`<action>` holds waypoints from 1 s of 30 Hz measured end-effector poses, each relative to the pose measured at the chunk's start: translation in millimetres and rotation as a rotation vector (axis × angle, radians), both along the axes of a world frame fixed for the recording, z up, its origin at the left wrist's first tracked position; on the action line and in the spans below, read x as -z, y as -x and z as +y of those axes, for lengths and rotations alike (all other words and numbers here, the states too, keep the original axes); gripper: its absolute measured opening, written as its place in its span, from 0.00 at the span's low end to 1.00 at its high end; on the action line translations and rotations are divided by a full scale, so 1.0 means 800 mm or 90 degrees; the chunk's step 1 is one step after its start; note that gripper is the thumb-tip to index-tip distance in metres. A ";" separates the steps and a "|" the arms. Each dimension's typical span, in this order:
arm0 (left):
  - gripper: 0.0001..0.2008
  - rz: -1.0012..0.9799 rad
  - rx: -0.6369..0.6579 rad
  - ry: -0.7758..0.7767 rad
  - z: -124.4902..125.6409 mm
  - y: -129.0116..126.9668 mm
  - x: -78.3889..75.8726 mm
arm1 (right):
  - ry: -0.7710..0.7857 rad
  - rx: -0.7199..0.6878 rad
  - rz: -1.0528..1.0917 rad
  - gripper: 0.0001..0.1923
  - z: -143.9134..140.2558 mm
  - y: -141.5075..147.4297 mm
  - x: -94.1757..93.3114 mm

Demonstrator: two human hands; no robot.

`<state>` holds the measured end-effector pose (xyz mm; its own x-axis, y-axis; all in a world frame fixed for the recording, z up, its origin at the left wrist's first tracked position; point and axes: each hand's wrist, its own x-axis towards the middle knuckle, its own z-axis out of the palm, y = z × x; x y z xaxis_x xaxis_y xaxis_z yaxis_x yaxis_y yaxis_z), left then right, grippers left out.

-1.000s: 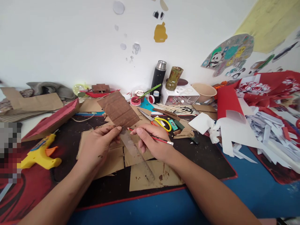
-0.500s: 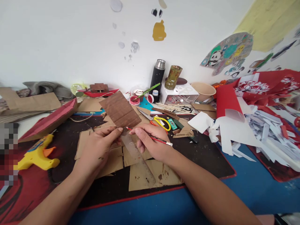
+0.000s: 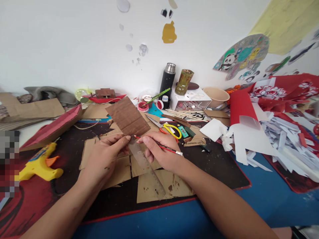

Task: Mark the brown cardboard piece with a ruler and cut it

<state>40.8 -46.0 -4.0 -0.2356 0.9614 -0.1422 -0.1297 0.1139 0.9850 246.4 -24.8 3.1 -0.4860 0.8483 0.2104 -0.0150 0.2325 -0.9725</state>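
Observation:
Pinched between the thumb and fingers of my left hand [image 3: 107, 152] is the near edge of a brown-painted cardboard piece [image 3: 128, 115], tilted up over the mat. A transparent ruler [image 3: 146, 162] runs from beside my left thumb down to the lower right; whether the thumb also presses on it I cannot tell. My right hand [image 3: 160, 149] is closed around a red and black pencil [image 3: 170, 150], its tip at the cardboard's lower edge near the left thumb. Beneath both hands lie pieces of plain cardboard [image 3: 161, 189], one of them stained brown.
Left of my hands lies a yellow glue gun [image 3: 41, 162], with a red cardboard boat hull [image 3: 53, 127] behind it. Yellow-handled scissors [image 3: 171, 129] rest beyond my right hand. A black flask [image 3: 167, 79] stands by the wall. Paper scraps [image 3: 284, 139] are heaped at right.
The rear end of the pencil has shifted very slightly. Both hands, the cardboard and the ruler look otherwise unmoved.

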 end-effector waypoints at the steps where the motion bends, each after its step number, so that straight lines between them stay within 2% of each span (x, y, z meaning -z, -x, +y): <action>1: 0.15 0.002 0.000 -0.001 0.000 0.000 0.000 | -0.001 0.000 -0.003 0.23 0.000 0.000 0.000; 6: 0.14 0.006 -0.005 -0.005 -0.001 0.000 -0.001 | -0.011 0.004 -0.016 0.22 0.001 -0.001 0.000; 17: 0.17 0.073 -0.013 -0.008 0.001 0.000 -0.003 | 0.007 0.023 -0.049 0.20 0.000 -0.002 -0.006; 23: 0.15 0.046 -0.005 -0.005 0.001 0.002 0.002 | -0.015 0.009 -0.061 0.19 0.000 -0.002 -0.009; 30: 0.16 0.061 0.003 -0.015 0.001 -0.001 -0.004 | -0.025 0.009 -0.056 0.18 0.000 -0.002 -0.013</action>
